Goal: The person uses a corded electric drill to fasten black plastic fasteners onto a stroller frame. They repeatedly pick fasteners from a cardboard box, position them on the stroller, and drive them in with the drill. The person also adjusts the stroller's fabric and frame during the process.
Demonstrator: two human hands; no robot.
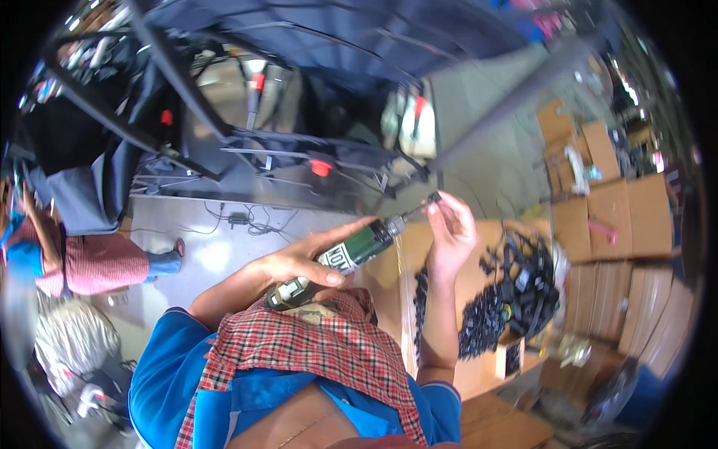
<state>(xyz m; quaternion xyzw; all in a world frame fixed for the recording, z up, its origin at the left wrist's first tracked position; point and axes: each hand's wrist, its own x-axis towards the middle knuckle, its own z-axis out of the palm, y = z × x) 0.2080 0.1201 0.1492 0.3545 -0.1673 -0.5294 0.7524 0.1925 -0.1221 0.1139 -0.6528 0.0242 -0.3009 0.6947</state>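
My left hand (310, 260) is wrapped around a dark green electric screwdriver (351, 253), its bit pointing up and to the right. My right hand (451, 233) pinches a small black part (432, 199) right at the tip of the bit. Both hands are raised in front of my chest, above a checked red cloth (321, 348) and blue sleeves. Just right of my right forearm, a heap of several small black plastic parts (516, 292) lies on a cardboard surface (479, 269).
A black metal frame with dark fabric and red buttons (321, 166) fills the upper half. Stacked cardboard boxes (621, 217) stand at the right. Another person in red checked clothing (90, 263) crouches at the left on the grey floor (224, 247), where cables lie.
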